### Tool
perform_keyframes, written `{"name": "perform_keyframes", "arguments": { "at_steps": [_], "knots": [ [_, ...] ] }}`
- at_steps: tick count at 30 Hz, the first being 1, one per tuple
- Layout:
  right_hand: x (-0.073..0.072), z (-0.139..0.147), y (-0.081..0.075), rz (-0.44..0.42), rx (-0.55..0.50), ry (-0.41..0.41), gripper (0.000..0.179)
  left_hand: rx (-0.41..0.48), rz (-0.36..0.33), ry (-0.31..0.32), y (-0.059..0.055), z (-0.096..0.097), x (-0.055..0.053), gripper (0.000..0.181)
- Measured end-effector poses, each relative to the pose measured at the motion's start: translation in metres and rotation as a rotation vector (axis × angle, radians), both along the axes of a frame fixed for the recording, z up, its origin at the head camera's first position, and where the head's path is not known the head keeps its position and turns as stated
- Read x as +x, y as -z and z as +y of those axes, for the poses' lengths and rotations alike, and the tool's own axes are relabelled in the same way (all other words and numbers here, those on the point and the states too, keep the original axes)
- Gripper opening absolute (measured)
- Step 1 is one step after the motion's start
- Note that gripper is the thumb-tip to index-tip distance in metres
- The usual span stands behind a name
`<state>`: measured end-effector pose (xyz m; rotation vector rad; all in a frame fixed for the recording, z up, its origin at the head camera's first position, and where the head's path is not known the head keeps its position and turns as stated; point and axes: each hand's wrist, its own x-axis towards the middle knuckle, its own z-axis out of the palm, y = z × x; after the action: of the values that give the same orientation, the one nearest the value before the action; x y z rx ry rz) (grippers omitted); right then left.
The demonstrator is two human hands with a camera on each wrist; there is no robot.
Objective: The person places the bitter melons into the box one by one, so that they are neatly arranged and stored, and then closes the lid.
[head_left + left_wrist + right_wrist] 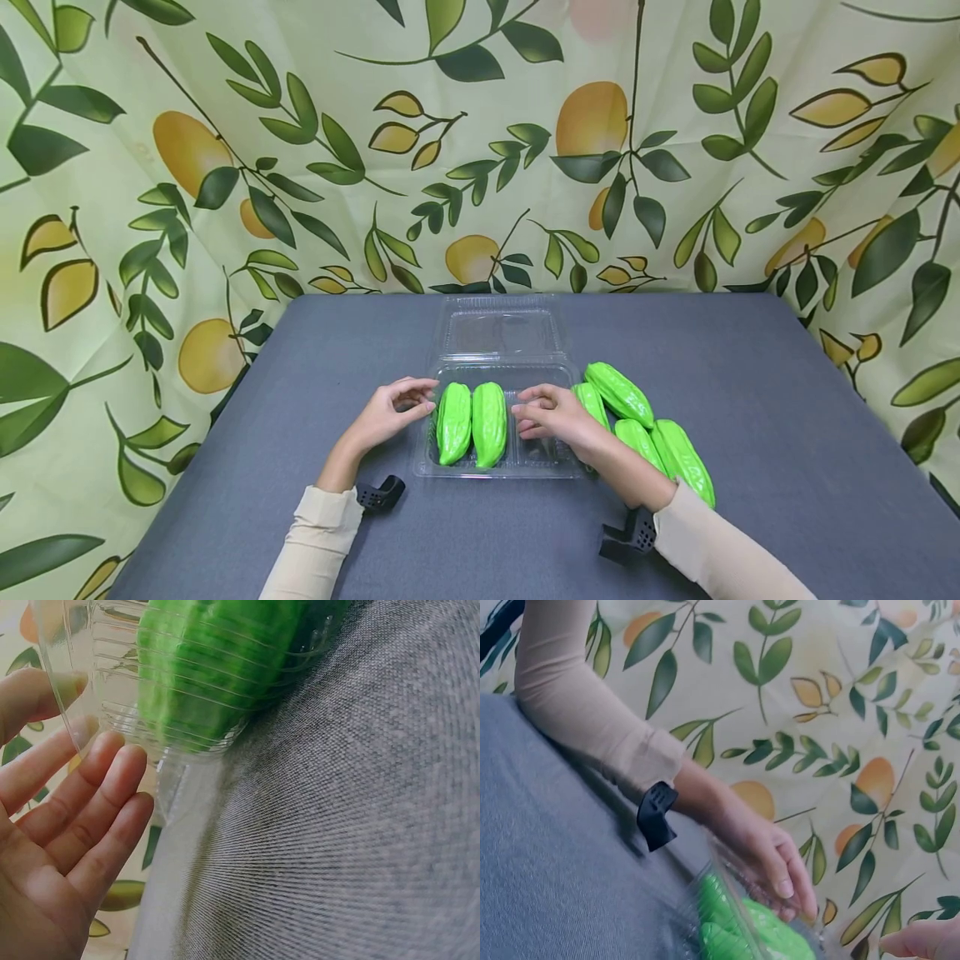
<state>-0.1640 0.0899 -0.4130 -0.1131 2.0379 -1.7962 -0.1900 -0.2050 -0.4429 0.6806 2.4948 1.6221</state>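
Note:
A clear plastic clamshell box lies open, its lid folded back. Two bright green, ridged bitter melons lie side by side in its left part. My left hand is at the box's left rim with fingers loosely bent; in the left wrist view they lie close to the clear wall. Over the right part of the box is my right hand, its fingers relaxed and holding nothing. Only a bit of that hand shows in the right wrist view, at the lower right corner.
Several more green bitter melons lie to the right of the box, partly behind my right hand and forearm. A grey cloth covers the table. Behind it hangs a leaf-and-fruit patterned curtain. Black camera mounts are on both wrists.

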Motion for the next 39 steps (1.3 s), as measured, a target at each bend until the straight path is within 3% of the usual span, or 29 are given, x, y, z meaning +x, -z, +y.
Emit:
{"name": "perform_keyframes", "arguments": {
  "at_steps": [11, 21, 39],
  "knots": [
    [0.018, 0.022, -0.006, 0.060, -0.044, 0.020, 0.050, 0.000, 0.003, 0.010, 0.000, 0.000, 0.000, 0.036],
    [0.032, 0.048, -0.014, 0.063, -0.047, 0.058, 0.049, 0.001, 0.017, 0.006, 0.001, 0.000, 0.000, 0.035],
    [0.041, 0.091, -0.022, 0.136, 0.009, 0.121, 0.048, 0.008, 0.002, 0.007, 0.002, 0.000, 0.000, 0.036]
  ]
}}
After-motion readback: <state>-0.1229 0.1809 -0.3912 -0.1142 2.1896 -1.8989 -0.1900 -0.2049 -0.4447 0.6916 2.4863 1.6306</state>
